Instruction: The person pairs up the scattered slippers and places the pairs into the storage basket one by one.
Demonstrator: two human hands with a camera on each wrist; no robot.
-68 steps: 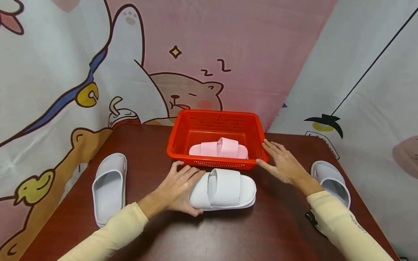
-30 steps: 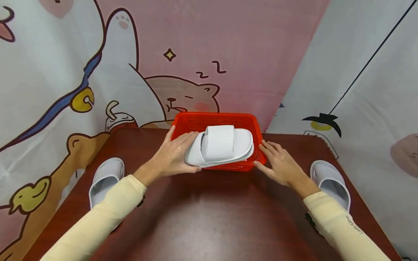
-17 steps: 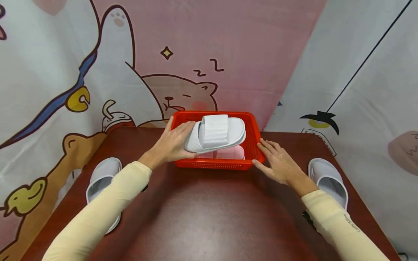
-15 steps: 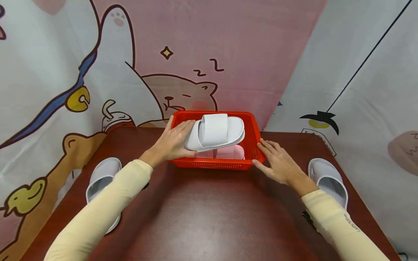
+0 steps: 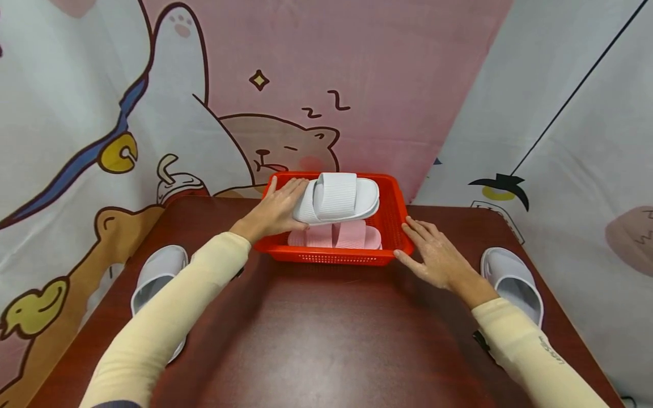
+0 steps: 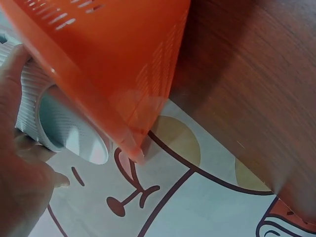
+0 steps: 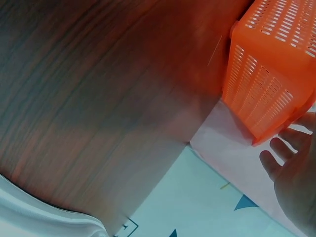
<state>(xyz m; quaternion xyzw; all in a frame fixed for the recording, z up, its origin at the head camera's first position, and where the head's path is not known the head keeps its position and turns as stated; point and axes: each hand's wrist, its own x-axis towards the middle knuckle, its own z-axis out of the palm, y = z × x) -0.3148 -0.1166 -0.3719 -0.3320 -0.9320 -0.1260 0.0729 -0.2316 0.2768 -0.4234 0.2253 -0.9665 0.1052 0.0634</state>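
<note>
My left hand (image 5: pixel 272 211) grips the heel end of a white slide slipper (image 5: pixel 336 197), fingers on the far side and thumb on the near side. The slipper is held over a red perforated basket (image 5: pixel 331 258), strap upward and toe pointing right. Below it inside the basket lies a pink slide slipper (image 5: pixel 352 234), partly covered in the head view. In the left wrist view, the white slipper (image 6: pixel 74 128) shows beyond the basket rim (image 6: pixel 74 81). My right hand (image 5: pixel 432 253) rests with extended fingers at the basket's right front corner; its fingers (image 7: pixel 284 148) show beside the basket wall.
A light grey slipper (image 5: pixel 155 283) lies on the left of the brown table (image 5: pixel 326 334), partly under my left forearm. Another grey slipper (image 5: pixel 512 283) lies near the right edge, beside my right sleeve. A cartoon-printed cloth (image 5: pixel 388 85) hangs behind and along the sides.
My left hand lifted the white slipper from the table in front of the basket and carried it forward over it. Lately it moved slightly farther back, uncovering more pink slipper. My right hand stayed at the corner.
</note>
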